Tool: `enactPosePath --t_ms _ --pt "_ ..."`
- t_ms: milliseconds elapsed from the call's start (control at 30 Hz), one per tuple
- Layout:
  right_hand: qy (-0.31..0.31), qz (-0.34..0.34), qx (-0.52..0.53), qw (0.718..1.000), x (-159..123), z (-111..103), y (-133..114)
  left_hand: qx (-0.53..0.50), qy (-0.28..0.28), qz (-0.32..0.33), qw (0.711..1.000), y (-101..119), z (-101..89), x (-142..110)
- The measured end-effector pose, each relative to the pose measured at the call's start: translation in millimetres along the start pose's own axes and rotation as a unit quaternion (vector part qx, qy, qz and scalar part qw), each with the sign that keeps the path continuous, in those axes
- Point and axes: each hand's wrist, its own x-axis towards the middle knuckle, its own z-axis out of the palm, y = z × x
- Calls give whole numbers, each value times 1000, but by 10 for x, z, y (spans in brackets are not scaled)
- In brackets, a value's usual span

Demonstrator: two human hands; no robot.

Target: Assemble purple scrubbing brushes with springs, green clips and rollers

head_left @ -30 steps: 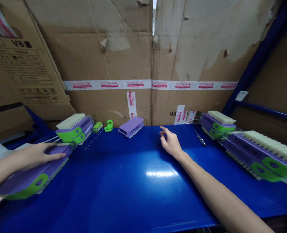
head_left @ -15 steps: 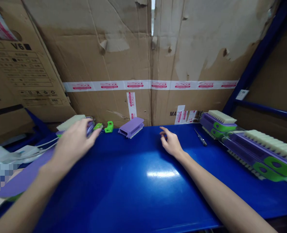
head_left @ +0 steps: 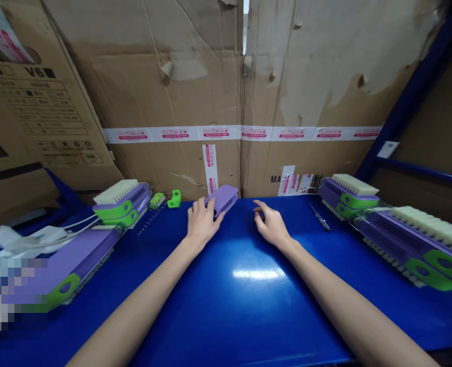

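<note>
My left hand [head_left: 203, 220] is at the near left end of a short purple brush piece [head_left: 224, 198] at the back of the blue table. Its fingers lie over the top and its thumb along the front side, gripping that end, which they hide. Pale bristles show under the piece. My right hand [head_left: 270, 223] rests on the table a little to the right, fingers loosely bent and apart, holding nothing. Left of the purple piece are a green bracket [head_left: 174, 199] and a small green-and-clear part [head_left: 157, 200].
Purple-and-green brushes stand stacked at the left [head_left: 121, 204] and right [head_left: 413, 239]. A long purple brush [head_left: 73, 255] lies at left beside white cables [head_left: 38, 239]. A screwdriver [head_left: 320, 218] lies right of my right hand. Cardboard [head_left: 164, 102] walls the back.
My left hand has gone from the long purple brush at left, past the left stack, to the short purple piece, which has shifted slightly right. My right hand has stayed put.
</note>
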Motion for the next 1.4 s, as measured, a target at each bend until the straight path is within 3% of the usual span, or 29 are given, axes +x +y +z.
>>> enactPosePath --t_ms 233,367,467,600,733,867,967,1133,1233,1400 --pt "25 -21 -18 999 10 15 29 -55 22 71 996 276 -14 -84" --pt "47 -16 -37 998 17 -6 52 -88 42 115 989 240 9 -74" --pt "53 -8 -44 998 19 -19 47 -107 56 105 987 30 3 4" --pt "61 -18 -42 997 19 -20 40 -100 80 10 992 -408 -2 121" --pt "50 -35 -33 998 20 -4 60 -7 77 -76 994 -788 73 137" --pt "15 -48 -23 998 15 8 77 77 38 -71 994 -944 148 89" --pt "5 -48 -18 999 11 8 69 110 5 -33 993 -951 136 71" --pt "13 -47 -21 999 10 -8 22 106 -3 105 989 -845 35 104" --pt "40 -66 -28 997 6 -36 -39 73 34 165 983 -713 -40 138" --pt "84 -116 -43 989 -33 -78 -204 3 150 255 955 -466 -176 122"
